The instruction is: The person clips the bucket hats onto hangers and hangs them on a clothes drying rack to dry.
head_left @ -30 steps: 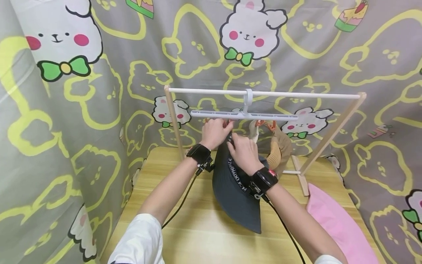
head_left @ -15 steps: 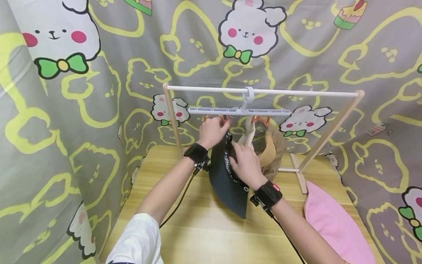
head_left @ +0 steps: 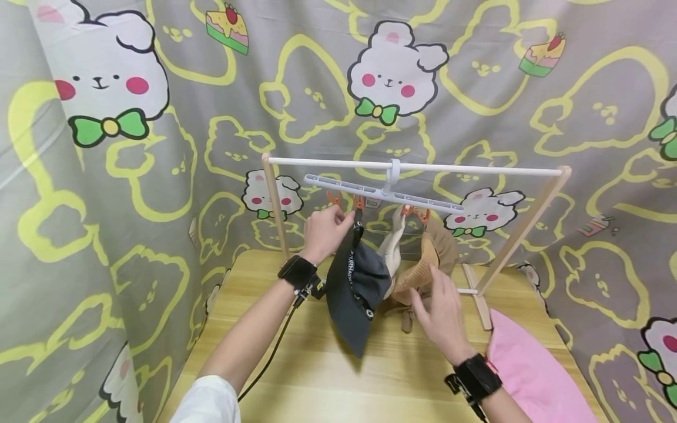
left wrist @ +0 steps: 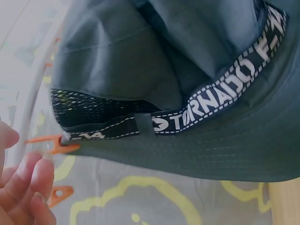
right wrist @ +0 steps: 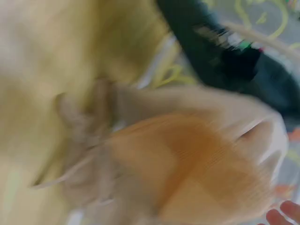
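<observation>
A dark grey brimmed hat point(head_left: 365, 282) with a lettered inner band point(left wrist: 220, 96) hangs by its edge from an orange clip point(head_left: 359, 202) under the pale hanger point(head_left: 388, 195). My left hand point(head_left: 324, 234) is beside that clip, its fingertips a little apart from it in the left wrist view. To the right, my right hand point(head_left: 443, 311) is in the air with fingers spread, holding nothing. Near it hang a tan ribbed item point(head_left: 420, 270), a cream cloth item point(head_left: 392, 244) and a brown item point(head_left: 446, 244), from further orange clips point(head_left: 423, 215). The right wrist view is blurred.
The hanger hooks over the white rod of a wooden-legged rack point(head_left: 520, 229) on a wood-grain table point(head_left: 296, 376). A pink cloth item point(head_left: 534, 364) lies at the right. A patterned curtain point(head_left: 174, 235) surrounds the table.
My right hand has left the dark hat and moved right and down. My left hand has drawn slightly left. The hat now hangs from its clip, and the hanger tilts down to the right.
</observation>
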